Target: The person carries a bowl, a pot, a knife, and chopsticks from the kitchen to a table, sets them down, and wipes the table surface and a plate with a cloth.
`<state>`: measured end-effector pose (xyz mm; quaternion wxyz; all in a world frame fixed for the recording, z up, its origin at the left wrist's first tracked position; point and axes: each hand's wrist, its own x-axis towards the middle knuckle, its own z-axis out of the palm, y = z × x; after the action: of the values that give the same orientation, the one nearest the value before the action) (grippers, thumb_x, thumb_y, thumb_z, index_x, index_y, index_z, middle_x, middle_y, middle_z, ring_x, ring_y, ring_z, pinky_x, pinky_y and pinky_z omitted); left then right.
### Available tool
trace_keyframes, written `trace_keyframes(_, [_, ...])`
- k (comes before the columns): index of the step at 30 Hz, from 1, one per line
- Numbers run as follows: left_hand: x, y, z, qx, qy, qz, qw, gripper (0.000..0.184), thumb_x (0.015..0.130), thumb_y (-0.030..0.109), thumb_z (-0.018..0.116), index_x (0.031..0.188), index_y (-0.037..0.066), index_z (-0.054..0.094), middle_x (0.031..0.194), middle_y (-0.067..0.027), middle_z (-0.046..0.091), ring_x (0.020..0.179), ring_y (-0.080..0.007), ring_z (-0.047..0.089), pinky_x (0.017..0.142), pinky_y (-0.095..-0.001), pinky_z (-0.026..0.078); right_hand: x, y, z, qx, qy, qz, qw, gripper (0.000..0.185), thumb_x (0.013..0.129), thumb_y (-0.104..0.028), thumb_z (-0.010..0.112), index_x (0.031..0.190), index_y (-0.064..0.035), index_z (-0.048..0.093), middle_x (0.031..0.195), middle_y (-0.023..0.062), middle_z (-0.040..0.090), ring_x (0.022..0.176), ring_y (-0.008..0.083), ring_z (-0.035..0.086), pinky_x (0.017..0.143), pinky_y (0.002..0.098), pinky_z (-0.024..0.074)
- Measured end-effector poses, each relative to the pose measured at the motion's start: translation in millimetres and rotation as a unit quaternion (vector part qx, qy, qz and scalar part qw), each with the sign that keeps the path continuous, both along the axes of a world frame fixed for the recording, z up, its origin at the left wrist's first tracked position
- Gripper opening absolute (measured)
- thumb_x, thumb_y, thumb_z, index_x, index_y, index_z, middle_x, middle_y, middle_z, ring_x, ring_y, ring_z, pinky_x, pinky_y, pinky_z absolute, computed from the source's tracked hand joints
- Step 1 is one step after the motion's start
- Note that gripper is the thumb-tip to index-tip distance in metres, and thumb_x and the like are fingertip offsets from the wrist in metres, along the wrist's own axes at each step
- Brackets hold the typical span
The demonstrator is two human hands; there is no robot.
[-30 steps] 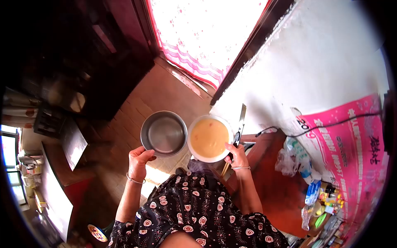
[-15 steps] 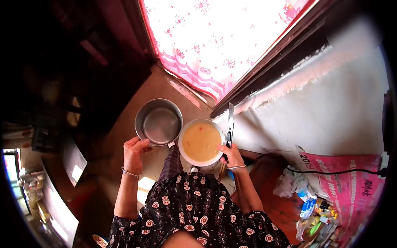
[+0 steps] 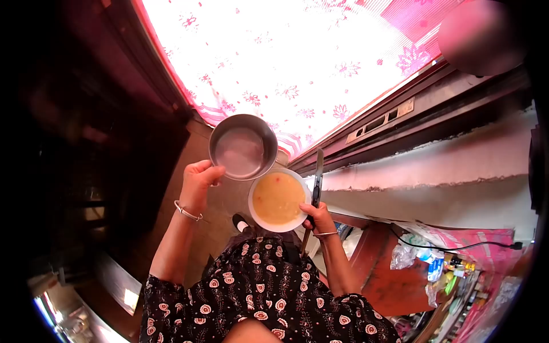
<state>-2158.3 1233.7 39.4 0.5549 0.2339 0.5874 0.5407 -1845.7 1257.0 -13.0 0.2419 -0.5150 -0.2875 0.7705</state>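
Observation:
My left hand (image 3: pixel 198 186) grips a round metal pot (image 3: pixel 241 119) by its near rim, thumb over the edge. The pot is tilted and looks mostly bare inside, with a pinkish sheen at the bottom. Just below and to its right is a white bowl (image 3: pixel 255 215) of yellowish soup (image 3: pixel 279 197) with small reddish bits. My right hand (image 3: pixel 321 217) holds this bowl at its right side, thumb on the rim. The same hand also has a long-bladed knife (image 3: pixel 318 171), blade pointing away from me. Pot and bowl overlap in view; whether they touch I cannot tell.
Ahead hangs a bright pink-flowered curtain (image 3: pixel 274 68) in a doorway with a dark frame (image 3: pixel 412 123). To the right are a reddish-brown surface (image 3: pixel 394 286), plastic bags (image 3: pixel 404 255), a black cable (image 3: pixel 457 247) and assorted packets. Dark furniture fills the left.
I have moved nearer the curtained doorway. My left hand has carried the pot up and to the right, above the bowl. The bowl and knife stay in my right hand.

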Motion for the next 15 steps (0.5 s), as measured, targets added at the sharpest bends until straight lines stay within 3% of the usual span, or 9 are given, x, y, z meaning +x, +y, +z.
trace_keyframes(4, [-4.3, 62.9, -1.5, 0.03, 0.023, -0.053, 0.998, 0.018, 0.074, 0.013, 0.064, 0.059, 0.007, 0.057, 0.055, 0.0034, 0.05, 0.053, -0.0044, 0.043, 0.052, -0.021, 0.032, -6.9, 27.5, -6.5, -0.007, 0.004, -0.015, 1.0, 0.018, 0.078, -0.019, 0.067, 0.076, -0.0027, 0.059, 0.057, 0.0005, 0.054, 0.037, 0.0058, 0.043, 0.032, 0.0194, 0.0291])
trace_keyframes(11, [15.8, 165.3, 4.0, 0.027, 0.025, -0.129, 0.991, 0.015, 0.073, 0.012, 0.064, 0.062, 0.005, 0.059, 0.057, 0.0033, 0.05, 0.054, -0.0048, 0.043, 0.053, -0.0209, 0.034, -9.7, 87.3, -12.1, -0.012, -0.002, -0.011, 1.0, 0.016, 0.077, -0.016, 0.067, 0.075, -0.0027, 0.059, 0.055, -0.0002, 0.053, 0.037, 0.0048, 0.041, 0.032, 0.0193, 0.0282])
trace_keyframes(12, [15.2, 179.1, 0.5, 0.025, 0.039, -0.17, 0.984, 0.01, 0.076, 0.014, 0.064, 0.077, 0.004, 0.066, 0.067, 0.0037, 0.058, 0.061, -0.0043, 0.051, 0.06, -0.0214, 0.044, -8.9, 95.1, -13.9, -0.005, 0.015, -0.007, 1.0, 0.015, 0.077, -0.015, 0.068, 0.075, -0.0025, 0.059, 0.055, -0.0006, 0.052, 0.037, 0.0047, 0.04, 0.033, 0.0191, 0.0283])
trace_keyframes(15, [33.7, 216.2, 0.5, 0.022, 0.0, -0.176, 0.984, 0.017, 0.073, 0.013, 0.065, 0.061, 0.004, 0.059, 0.057, 0.0035, 0.049, 0.054, -0.0046, 0.043, 0.053, -0.0207, 0.034, -9.0, 115.9, -9.6, -0.016, -0.005, -0.016, 1.0, 0.016, 0.077, -0.015, 0.068, 0.075, -0.0025, 0.059, 0.054, -0.0008, 0.052, 0.036, 0.0049, 0.04, 0.033, 0.0192, 0.0281])
